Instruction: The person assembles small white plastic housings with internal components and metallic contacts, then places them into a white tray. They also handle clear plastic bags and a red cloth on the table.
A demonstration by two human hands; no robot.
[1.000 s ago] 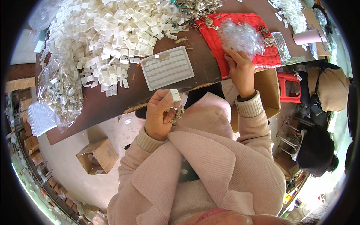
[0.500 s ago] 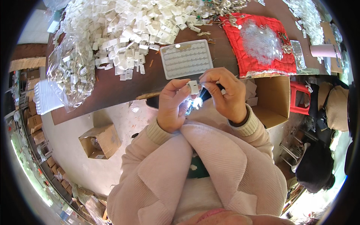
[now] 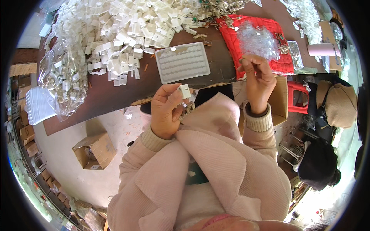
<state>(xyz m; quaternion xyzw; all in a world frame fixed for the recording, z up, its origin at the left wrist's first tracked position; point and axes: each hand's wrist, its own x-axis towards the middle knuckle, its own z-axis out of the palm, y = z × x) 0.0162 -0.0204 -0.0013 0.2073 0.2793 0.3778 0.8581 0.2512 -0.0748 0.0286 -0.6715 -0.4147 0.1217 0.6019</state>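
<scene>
Between the thumb and fingertips of my left hand [image 3: 165,111] is a small white plastic housing [image 3: 185,91], held above my lap. Just under it, by the lower fingers of that hand, hang some small brass-coloured metal pieces [image 3: 187,110]. My right hand [image 3: 259,79] is raised at the near edge of a red cloth [image 3: 228,36]. Its thumb and index finger are pinched together; whatever may be between them is too small to name. On the cloth lies a heap of small clear plastic pieces [image 3: 257,41], just beyond my right fingertips.
A large pile of white housings [image 3: 127,32] covers the table's far left, with a clear bag of parts [image 3: 63,82] beside it. A white compartment tray [image 3: 183,63] lies near the front edge. Cardboard boxes [image 3: 96,150] and a red stool [image 3: 297,98] stand below.
My right hand has left the housing and moved right and away from me to the red cloth. My left hand keeps the housing. The bright glare beneath it is gone.
</scene>
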